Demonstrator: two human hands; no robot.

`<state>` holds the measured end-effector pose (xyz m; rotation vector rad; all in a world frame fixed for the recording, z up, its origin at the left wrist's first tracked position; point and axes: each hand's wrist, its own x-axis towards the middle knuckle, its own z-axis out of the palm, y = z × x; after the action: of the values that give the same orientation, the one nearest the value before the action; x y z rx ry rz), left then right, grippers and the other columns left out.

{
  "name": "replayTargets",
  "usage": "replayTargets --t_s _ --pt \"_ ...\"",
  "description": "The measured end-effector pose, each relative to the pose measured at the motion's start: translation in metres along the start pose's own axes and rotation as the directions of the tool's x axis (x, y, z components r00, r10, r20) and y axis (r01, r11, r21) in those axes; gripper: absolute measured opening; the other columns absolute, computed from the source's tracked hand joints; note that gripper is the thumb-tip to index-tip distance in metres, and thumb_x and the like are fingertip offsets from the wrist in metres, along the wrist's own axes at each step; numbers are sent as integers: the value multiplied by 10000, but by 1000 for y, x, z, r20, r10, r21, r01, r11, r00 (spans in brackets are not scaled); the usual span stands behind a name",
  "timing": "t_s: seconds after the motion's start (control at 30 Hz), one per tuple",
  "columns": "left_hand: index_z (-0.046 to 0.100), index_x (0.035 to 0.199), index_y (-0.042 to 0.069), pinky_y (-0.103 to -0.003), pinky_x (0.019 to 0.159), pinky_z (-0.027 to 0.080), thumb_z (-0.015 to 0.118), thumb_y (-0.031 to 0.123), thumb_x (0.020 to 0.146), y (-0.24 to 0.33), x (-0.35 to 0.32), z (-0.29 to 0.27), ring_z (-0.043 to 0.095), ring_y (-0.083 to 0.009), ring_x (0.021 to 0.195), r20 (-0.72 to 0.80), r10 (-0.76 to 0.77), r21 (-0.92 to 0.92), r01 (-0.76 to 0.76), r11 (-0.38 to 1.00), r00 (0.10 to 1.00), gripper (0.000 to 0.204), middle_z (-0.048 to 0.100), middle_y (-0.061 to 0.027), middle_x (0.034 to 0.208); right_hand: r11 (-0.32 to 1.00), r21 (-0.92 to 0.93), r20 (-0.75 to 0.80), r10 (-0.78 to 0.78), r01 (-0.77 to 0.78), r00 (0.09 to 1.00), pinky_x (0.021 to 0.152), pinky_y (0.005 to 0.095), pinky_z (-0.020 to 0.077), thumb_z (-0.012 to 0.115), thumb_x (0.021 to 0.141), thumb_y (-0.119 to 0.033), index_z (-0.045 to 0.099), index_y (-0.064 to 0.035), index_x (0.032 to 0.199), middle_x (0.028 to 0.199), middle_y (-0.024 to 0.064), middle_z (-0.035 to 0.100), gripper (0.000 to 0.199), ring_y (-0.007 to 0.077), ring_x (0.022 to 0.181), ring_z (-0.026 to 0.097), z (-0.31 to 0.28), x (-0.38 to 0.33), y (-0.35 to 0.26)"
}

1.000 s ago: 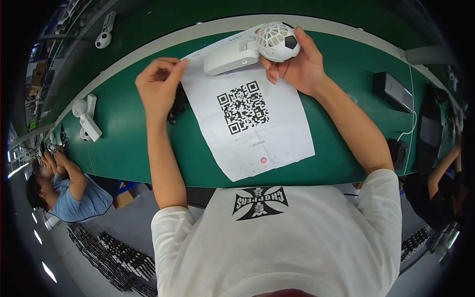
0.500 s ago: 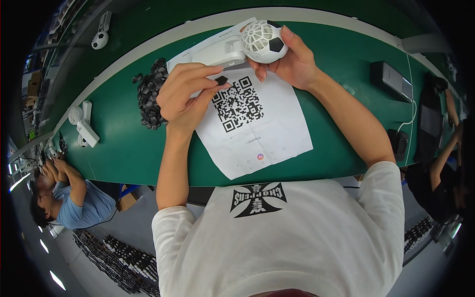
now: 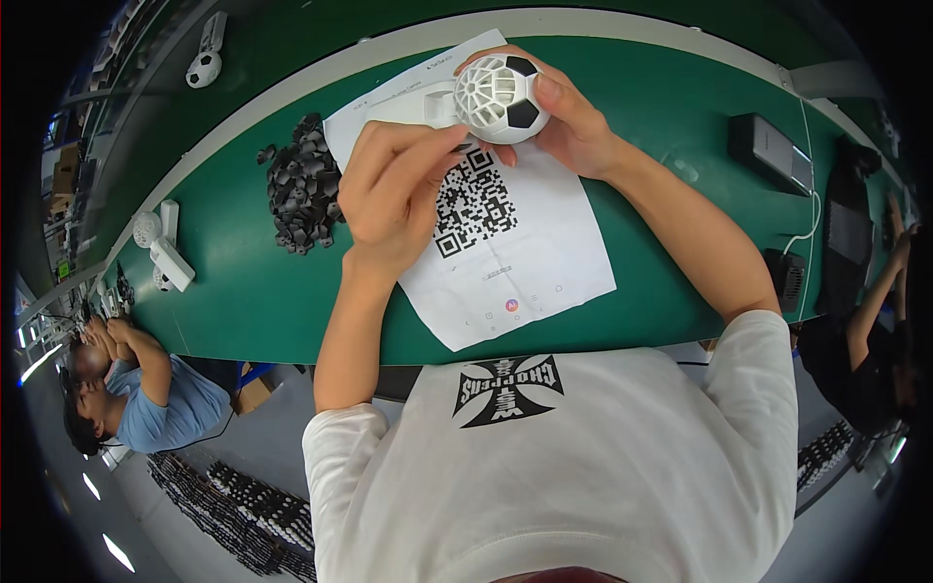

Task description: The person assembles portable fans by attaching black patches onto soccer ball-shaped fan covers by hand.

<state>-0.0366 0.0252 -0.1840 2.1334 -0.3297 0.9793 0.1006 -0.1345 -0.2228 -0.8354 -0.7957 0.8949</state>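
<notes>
My right hand (image 3: 575, 121) is wrapped round the white ball-shaped head of what looks like a handheld fan (image 3: 493, 97). The head has an open lattice on one side and black pentagon patches like a football. A short white joint (image 3: 442, 108) shows at its left, with the rest hidden. My left hand (image 3: 391, 194) is at the lower left of the ball, thumb and fingers pinched together. Only a dark edge of the small black pentagon piece (image 3: 463, 148) shows at its fingertips. Left of that hand lies a heap of black pieces (image 3: 303, 189).
Beneath my hands, a printed paper sheet (image 3: 544, 262) lies on the green table (image 3: 680, 253). Two white devices (image 3: 167, 243) are at the left. A grey box-like device (image 3: 768, 154) and cable stand at the right. Other people sit at both sides.
My left hand has moved right, bringing the black piece up to the ball. The ball has turned and shifted slightly left and nearer, in my right hand.
</notes>
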Motion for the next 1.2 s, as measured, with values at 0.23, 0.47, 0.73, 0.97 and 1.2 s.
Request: replayTargets --t_s 0.23,0.47,0.73,0.97,1.2 --pt "721 911 37 -289 635 497 707 -139 716 1 -5 11 622 -215 770 -32 -185 -112 181 977 982 263 679 -65 827 999 47 -24 24 -23 999 620 307 521 459 995 -515 488 -49 1231 1031 91 637 523 162 858 642 -2 1 -2" --pt "737 829 64 -311 726 425 854 16 630 -1 -5 10 597 -188 777 -63 -86 43 89 995 994 237 697 -27 827 999 44 -11 32 -31 999 638 306 529 482 986 -501 466 -50 1324 1069 84 630 564 157 910 635 -4 -2 0" --pt "740 816 77 -282 715 376 852 32 628 -7 -4 15 570 -178 759 -67 -29 79 34 996 997 223 697 -5 777 999 12 8 46 -46 999 650 294 534 521 968 -472 447 -51 1375 1112 72 615 591 138 966 610 -5 -1 -1" --pt "718 818 67 -330 704 420 852 59 647 -7 -2 12 543 -203 793 -45 15 184 -7 983 999 217 698 -18 822 1000 -13 20 28 -28 999 660 296 541 536 959 -482 442 -47 1370 1127 85 602 605 152 972 606 -3 -1 0" --pt "670 1021 49 -309 802 454 882 216 669 -8 1 16 572 -204 880 -7 -294 5 294 956 956 444 660 -54 969 999 14 23 52 -53 998 686 306 550 572 935 -447 432 -38 1380 1152 106 594 621 173 1007 601 -1 -4 -3"
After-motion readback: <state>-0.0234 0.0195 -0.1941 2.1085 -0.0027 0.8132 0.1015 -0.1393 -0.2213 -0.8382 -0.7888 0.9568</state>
